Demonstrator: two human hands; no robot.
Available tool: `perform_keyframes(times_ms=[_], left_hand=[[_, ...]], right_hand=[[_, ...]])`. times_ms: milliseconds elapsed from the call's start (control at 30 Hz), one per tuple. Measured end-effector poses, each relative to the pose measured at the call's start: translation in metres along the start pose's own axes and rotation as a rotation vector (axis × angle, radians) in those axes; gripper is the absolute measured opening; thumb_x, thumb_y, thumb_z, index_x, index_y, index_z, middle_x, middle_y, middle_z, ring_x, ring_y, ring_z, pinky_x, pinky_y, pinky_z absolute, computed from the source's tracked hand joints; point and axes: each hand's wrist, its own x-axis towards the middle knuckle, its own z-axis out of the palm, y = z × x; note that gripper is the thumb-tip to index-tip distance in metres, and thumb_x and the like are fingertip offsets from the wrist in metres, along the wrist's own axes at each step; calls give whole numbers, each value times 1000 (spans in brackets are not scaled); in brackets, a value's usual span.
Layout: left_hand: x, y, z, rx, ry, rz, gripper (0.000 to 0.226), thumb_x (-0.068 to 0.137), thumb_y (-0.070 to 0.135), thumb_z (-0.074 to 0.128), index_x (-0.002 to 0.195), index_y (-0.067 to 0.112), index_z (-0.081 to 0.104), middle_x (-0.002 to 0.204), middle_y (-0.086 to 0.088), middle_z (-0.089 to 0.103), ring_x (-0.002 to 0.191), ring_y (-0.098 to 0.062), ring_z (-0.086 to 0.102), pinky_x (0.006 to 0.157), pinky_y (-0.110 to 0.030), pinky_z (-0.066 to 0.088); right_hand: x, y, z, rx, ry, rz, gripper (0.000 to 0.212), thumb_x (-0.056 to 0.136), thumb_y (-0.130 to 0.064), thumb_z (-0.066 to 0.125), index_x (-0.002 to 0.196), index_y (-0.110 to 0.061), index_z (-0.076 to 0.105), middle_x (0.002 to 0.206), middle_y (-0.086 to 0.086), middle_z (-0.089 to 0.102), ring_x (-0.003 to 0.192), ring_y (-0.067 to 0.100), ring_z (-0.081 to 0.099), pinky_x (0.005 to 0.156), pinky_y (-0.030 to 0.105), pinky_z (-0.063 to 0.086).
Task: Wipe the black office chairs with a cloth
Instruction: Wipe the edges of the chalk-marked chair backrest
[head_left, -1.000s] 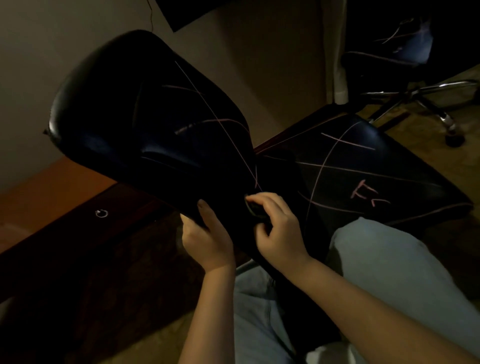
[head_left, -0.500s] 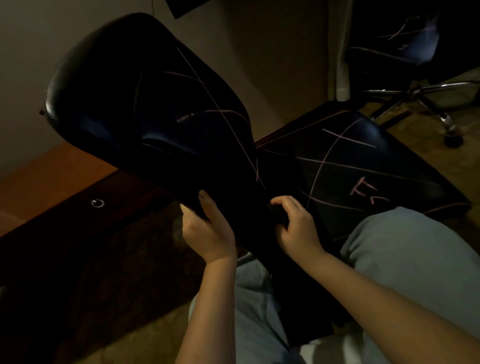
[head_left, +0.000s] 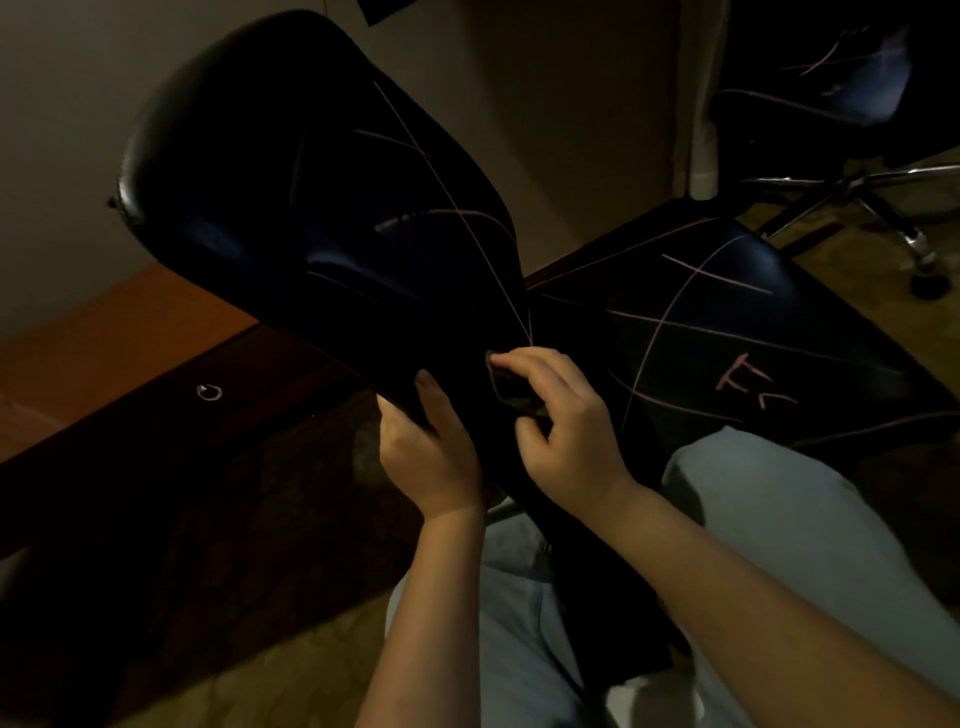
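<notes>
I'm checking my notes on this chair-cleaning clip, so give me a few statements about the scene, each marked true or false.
1. The left hand grips the lower edge of the backrest. True.
2. The right hand is empty. False: it holds a dark cloth against the chair, near where the backrest meets the seat.
3. The seat is free of marks. False: pink lines cross it.
4. A second chair with a shiny metal base stands in the background at the upper right. True.
</notes>
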Motion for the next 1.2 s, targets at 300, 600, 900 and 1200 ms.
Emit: perform_keyframes(times_ms=[300,600,900,1200], left_hand=[[-2,0,2,-22,7,-8,92,84,79,17,126,7,55,105,-5,66,91,-15,61,73,-28,47],[-3,0,2,-35,-1,-43,83,85,79,20,123,14,55,102,-1,67,87,-17,65,75,-42,55],[-1,-1,1,-17,17,-32,85,84,78,20,127,12,55,107,-9,67,95,-23,64,76,-29,46],[-2,-2,3,-21,15,-26,84,85,78,20,121,11,56,99,-1,66,87,-18,64,71,-33,51]], right_hand=[[-12,25,-4,-24,34,52,47,74,13,51,115,-6,63,112,-1,59,109,8,55,100,18,43],[-33,65,-17,-38,-103,434,27,80,9,57,93,-14,65,93,-5,64,89,11,62,79,20,51],[-11,12,0,-19,113,86,41,74,11,50,108,-5,67,106,-1,63,103,8,59,92,16,47],[-15,22,5,-28,101,58,43,77,14,55,114,-6,62,112,4,60,108,16,58,96,27,49]])
